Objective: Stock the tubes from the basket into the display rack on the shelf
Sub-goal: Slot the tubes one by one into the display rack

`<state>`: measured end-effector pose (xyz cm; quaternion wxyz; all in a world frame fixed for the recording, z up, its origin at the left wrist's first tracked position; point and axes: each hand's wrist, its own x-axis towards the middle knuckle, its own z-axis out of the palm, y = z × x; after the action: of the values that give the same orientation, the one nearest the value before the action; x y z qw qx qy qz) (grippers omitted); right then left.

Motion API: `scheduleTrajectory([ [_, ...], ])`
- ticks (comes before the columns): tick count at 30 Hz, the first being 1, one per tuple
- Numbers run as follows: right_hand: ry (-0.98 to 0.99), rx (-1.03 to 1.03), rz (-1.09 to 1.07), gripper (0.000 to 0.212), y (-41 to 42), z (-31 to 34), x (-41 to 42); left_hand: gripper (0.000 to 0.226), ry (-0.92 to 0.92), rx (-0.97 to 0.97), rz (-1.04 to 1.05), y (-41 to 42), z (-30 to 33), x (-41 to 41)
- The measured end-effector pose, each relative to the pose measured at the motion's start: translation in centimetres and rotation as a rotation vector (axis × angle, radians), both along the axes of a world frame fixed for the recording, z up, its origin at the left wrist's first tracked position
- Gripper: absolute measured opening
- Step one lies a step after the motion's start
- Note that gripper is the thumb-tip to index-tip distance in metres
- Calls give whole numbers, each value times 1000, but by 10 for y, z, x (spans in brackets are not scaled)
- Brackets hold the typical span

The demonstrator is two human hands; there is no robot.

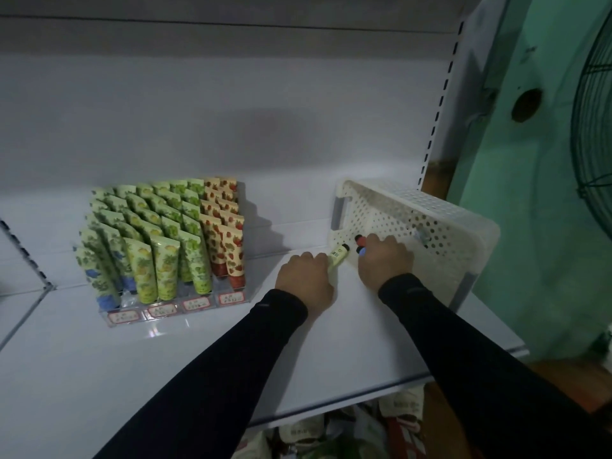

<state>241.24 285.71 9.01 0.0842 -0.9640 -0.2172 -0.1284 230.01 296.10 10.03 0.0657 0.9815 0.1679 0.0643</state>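
Holding a yellow-green tube [338,256], the left grip [306,279] curls round it beside the white basket [430,213]; right grip [385,260] clutches two dark-capped tubes [360,244] inside; display rack [165,309] stands well left on the shelf [132,376]; fan [592,127] far right

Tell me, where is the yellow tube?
In the head view, the yellow tube is right of centre, held in the left hand, at the white basket's near-left corner.

White perforated basket [430,210]; green, yellow, strawberry-red printed tubes [165,240]; black sleeves [463,342].
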Motion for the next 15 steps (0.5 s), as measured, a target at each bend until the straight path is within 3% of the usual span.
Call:
scheduleTrajectory([
  [3,-103,130,81,9,4,-3,-6,34,76,27,14,-5,8,-11],
  [5,-22,157,155,15,3,-4,-9,35,105,26,21,-7,12,-20],
  [8,56,11,154,33,-3,-2,-13,34,143,-10,29,-8,18,-35],
  [15,201,28,293,31,-6,5,-42,38,286,-11,40,1,28,-82],
])
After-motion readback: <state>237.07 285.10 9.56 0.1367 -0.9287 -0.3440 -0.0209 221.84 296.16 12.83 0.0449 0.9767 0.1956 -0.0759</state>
